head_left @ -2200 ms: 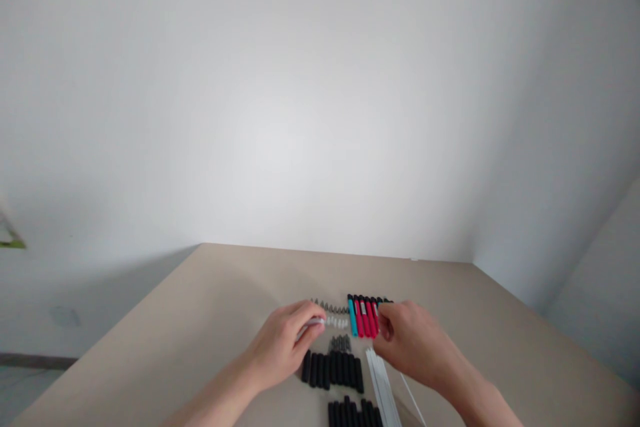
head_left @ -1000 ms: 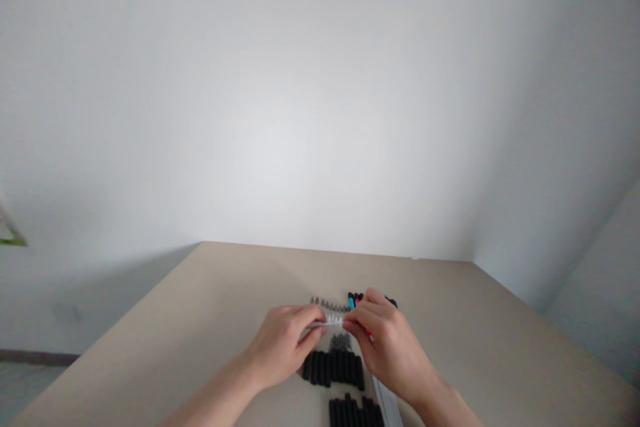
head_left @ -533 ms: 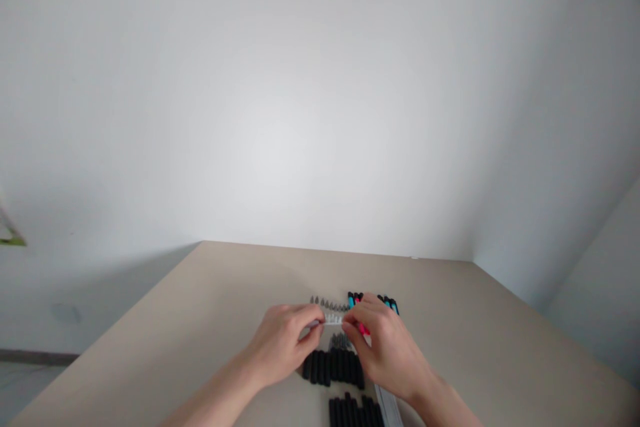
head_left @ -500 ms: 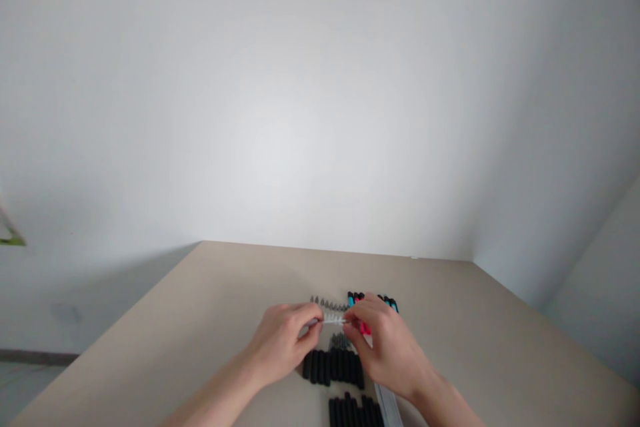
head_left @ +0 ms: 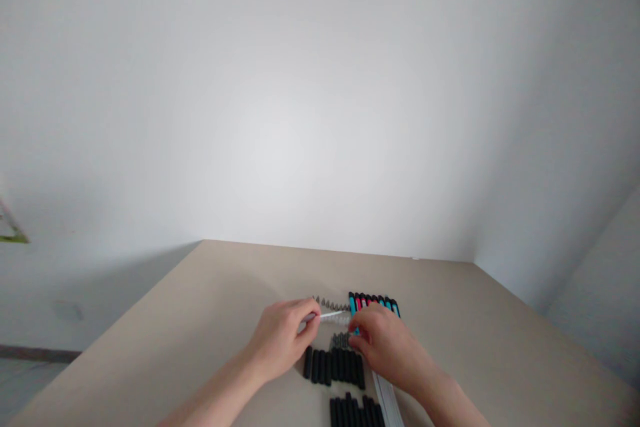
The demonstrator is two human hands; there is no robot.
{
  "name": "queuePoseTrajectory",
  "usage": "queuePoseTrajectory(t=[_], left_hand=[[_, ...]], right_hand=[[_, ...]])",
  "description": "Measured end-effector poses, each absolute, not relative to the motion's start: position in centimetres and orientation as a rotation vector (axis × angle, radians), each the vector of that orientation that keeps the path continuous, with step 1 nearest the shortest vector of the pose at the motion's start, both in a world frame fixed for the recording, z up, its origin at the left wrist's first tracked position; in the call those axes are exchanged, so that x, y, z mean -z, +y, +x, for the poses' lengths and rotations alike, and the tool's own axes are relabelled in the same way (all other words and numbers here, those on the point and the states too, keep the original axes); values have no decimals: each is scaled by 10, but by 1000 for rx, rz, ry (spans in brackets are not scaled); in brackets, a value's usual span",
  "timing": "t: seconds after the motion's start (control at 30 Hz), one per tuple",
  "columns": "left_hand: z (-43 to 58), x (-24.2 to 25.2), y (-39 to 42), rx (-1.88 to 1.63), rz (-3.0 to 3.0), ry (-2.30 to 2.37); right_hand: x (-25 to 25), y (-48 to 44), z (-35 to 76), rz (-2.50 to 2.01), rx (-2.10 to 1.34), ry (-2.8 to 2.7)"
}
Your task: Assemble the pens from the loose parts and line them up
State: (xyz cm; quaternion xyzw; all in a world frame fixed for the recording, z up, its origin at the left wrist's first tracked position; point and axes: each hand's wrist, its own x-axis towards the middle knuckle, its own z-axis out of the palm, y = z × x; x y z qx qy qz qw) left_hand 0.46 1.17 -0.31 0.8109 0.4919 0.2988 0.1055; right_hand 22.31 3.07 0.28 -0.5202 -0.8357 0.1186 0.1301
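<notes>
My left hand (head_left: 280, 340) is closed in a pinch on a thin white stick (head_left: 327, 315), probably a pen refill, which points right over the beige table (head_left: 215, 307). My right hand (head_left: 383, 343) is closed near the stick's far end, its fingers curled on something I cannot make out, beside a row of red and teal pen barrels (head_left: 375, 300). Small grey tips (head_left: 330, 303) lie in a row just behind the stick.
Two rows of black pen pieces (head_left: 334, 367) lie in front of my hands, with another black group (head_left: 353, 410) nearer me. White sticks (head_left: 387, 400) lie at the right under my wrist. A white wall rises behind the table.
My right hand came left from the coloured barrels to the stick held by my left hand, then drew back and down a little. More of the teal barrels show now.
</notes>
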Motion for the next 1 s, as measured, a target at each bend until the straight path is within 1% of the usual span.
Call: queuePoseTrajectory(t=[0.53,0.77,1.0], left_hand=[[4,0,10,-905,2394,1427],[4,2,10,-900,2393,1426],[4,1,9,-893,2389,1428]], right_hand=[[-2,31,224,-1523,-379,-2444],[-1,33,226,-1434,-375,-2462],[-13,27,225,-1390,-401,-2480]])
